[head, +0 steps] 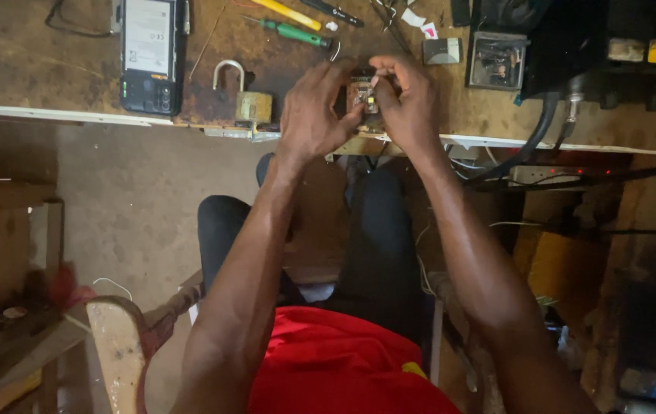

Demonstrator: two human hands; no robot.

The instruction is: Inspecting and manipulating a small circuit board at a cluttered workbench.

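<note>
Both hands meet over the tabletop (52, 61) edge, the left hand (314, 115) and right hand (408, 103) pinching a small circuit board (364, 98) between their fingers, with a padlock (247, 96) just left and a phone (150, 54) farther left.

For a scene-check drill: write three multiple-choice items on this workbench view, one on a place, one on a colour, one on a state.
1. Where does the brass padlock sit?
A. on the floor
B. on the bench edge, beside the left hand
C. in the lap

2. The handle colour of the screwdriver next to the yellow tool?
A. green
B. red
C. white

3. The padlock's shackle?
A. missing
B. closed
C. swung open

Answers: B, it rests near the edge; A, green handle; C, one shackle end stands free.
</note>
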